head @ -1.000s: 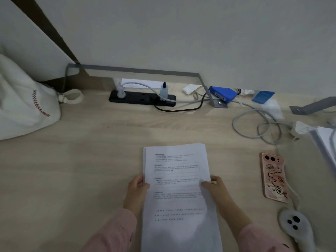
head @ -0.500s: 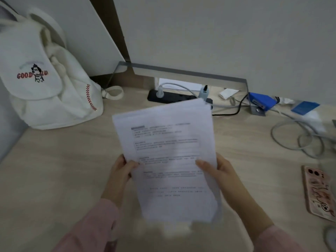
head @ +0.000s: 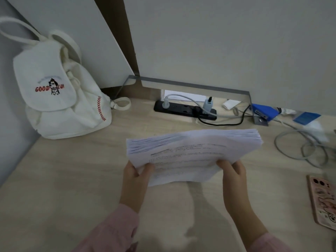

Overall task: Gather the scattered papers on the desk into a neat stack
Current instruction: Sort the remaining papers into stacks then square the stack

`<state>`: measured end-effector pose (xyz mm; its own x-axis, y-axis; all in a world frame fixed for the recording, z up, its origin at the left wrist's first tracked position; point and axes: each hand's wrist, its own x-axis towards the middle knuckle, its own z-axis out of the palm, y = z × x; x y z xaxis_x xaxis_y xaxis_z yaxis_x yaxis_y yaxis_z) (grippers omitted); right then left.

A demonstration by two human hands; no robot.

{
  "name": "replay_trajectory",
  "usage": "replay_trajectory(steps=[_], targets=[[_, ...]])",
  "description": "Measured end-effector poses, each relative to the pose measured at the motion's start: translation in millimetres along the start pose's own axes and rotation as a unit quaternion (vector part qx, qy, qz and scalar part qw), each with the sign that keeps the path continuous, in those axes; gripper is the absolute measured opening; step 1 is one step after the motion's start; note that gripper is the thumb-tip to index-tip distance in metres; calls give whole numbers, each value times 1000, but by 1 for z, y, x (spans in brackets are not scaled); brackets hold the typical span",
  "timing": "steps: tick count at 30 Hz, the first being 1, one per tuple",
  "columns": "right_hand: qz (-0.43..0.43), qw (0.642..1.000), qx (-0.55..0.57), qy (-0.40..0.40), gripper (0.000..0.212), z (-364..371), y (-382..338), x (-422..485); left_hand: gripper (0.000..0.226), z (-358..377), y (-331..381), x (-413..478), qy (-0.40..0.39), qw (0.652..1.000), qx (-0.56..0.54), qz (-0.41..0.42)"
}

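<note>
Head view looks down on a light wooden desk, where 2 hands hold a thick stack of papers lifted above the surface, tilted so the far edges of the sheets fan toward the camera. At the stack's left side, the left hand grasps it with the thumb on the printed top sheet. The right hand grasps the right side the same way, thumb on top and fingers underneath. Both wrists come out of pink sleeves. A white backpack stands in the far left corner, a black power strip lies along the wall, and a phone in a pink case rests at the right edge.
</note>
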<state>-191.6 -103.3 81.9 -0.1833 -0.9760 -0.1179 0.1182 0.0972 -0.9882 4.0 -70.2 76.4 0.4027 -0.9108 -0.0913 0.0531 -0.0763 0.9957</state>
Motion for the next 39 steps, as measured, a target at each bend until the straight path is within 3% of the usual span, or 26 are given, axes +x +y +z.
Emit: replay_trajectory(steps=[3, 6, 11, 14, 17, 22, 27, 30, 32, 35, 37, 39], targets=[[19, 999, -30, -11, 23, -8, 3, 5, 18, 2, -6, -6, 0, 1000, 8, -4], [53, 995, -71, -44, 8, -13, 10, 9, 59, 10, -2, -15, 27, 999, -36, 14], [51, 993, -71, -77, 13, -21, 12, 13, 29, 25, 45, -20, 104, 986, -45, 123], [61, 990, -88, -97, 17, -24, 11, 14, 22, 33, 57, -20, 183, 976, -45, 112], [57, 987, -88, -118, 31, -25, 6, 13, 16, 37, 61, -19, 187, 976, -41, 107], [55, 988, -76, -119, 22, -30, 1, 12, 12, 41, 66, -30, 164, 973, -8, 160], [70, 979, -108, -160, 26, -31, 3, 9, 19, 30, 56, -29, 187, 974, -60, 113], [71, 977, -108, -167, 31, -31, -2, 9, 19, 24, 68, -32, 180, 973, 24, 144], [69, 978, -105, -164, 31, -31, -4, 8, 12, 22, 92, -34, 172, 941, 164, 242], [62, 980, -97, -163, 32, -31, -6, 5, 43, 35, 122, -31, 29, 837, 403, 369], [57, 981, -84, -166, 33, -29, -7, 3, 62, 50, 124, -24, -87, 764, 516, 378], [52, 980, -91, -167, 33, -29, -8, 2, 62, 60, 116, -20, -158, 711, 601, 329]])
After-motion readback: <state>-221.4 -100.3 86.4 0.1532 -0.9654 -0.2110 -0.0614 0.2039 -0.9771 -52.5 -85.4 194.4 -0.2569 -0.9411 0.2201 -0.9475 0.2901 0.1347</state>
